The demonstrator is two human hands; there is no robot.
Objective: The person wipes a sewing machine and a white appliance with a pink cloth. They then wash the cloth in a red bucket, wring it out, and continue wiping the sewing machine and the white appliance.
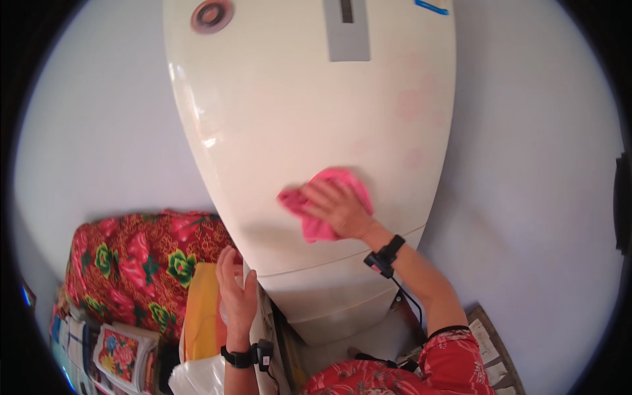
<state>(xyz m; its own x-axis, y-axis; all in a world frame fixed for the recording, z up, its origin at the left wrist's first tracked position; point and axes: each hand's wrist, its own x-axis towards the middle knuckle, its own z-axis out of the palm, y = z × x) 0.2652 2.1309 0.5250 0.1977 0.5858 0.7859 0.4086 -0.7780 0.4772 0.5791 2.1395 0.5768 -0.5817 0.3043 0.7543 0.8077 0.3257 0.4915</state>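
A tall white appliance [316, 113] with a glossy curved front stands before me. My right hand [343, 210] lies spread over a pink cloth [331, 180], pressing it to the lower part of that front panel, just above a seam. The cloth is bunched, and its edges show around my fingers; hand and cloth are slightly blurred. Down at the left, my left hand [237, 289] is raised with thumb and fingers apart and nothing in it. It is beside the appliance's lower left edge, in front of a yellow and orange package [201, 311].
A red flowered fabric bundle [143, 266] rests against the wall at left. Below it are folded textiles [126, 353] and a white plastic bag [200, 377]. The appliance bears a grey panel [347, 47], a round pinkish piece [211, 16] and a blue strip [432, 6].
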